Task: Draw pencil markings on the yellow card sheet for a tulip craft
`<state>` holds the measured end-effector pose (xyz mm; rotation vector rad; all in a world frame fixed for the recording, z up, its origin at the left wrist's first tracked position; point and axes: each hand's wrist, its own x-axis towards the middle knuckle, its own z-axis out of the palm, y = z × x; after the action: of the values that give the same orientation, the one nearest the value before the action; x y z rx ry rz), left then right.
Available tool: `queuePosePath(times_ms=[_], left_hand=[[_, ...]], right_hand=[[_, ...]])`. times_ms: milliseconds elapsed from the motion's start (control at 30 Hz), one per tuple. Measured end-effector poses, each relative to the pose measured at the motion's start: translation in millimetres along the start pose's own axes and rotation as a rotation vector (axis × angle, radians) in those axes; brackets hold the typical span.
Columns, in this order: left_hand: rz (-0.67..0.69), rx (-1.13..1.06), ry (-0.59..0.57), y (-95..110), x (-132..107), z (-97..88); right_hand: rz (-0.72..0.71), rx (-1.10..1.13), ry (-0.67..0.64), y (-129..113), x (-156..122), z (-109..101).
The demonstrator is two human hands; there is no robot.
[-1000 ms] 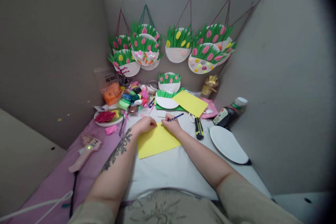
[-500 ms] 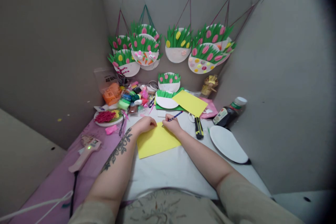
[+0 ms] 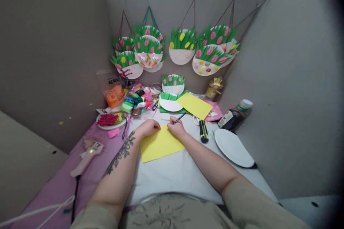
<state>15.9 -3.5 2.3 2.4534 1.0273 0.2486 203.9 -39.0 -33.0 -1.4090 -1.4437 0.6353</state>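
A sheet of yellow paper (image 3: 162, 147) lies at a slant on the white cloth in front of me. My left hand (image 3: 150, 127) is at its top left edge, fingers curled closed against the paper and its far edge. In my right hand (image 3: 176, 128) is a dark blue patterned pencil (image 3: 181, 117), gripped low with the tip against the paper's upper part. Any mark under the tip is too small to make out. Just right of my right hand lies a black and yellow box cutter (image 3: 203, 131).
Behind are half-plate crafts with paper grass (image 3: 171, 104) and another yellow sheet (image 3: 195, 105). At right lie a dark bottle (image 3: 233, 116) and a white half plate (image 3: 233, 148). A pink glue gun (image 3: 88, 158) with a lit green light lies left. Decorated plate pockets (image 3: 182, 55) hang above.
My right hand and the pencil have shifted very slightly to the right along the paper. My left hand and the sheet hold still.
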Motion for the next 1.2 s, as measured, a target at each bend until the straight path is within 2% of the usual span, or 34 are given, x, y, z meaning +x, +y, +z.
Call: queuePosePath(times_ms=[533,1200], left_hand=[[0.011,-0.013,0.004,-3.2,1.1,1.4],[0.004,-0.003,-0.002,0.8,-1.2,-1.1]], right_hand=[[0.048,-0.004,0.048,-1.8,0.2,0.4],[0.042,-0.029,0.080,3.4,2.4,1.4]])
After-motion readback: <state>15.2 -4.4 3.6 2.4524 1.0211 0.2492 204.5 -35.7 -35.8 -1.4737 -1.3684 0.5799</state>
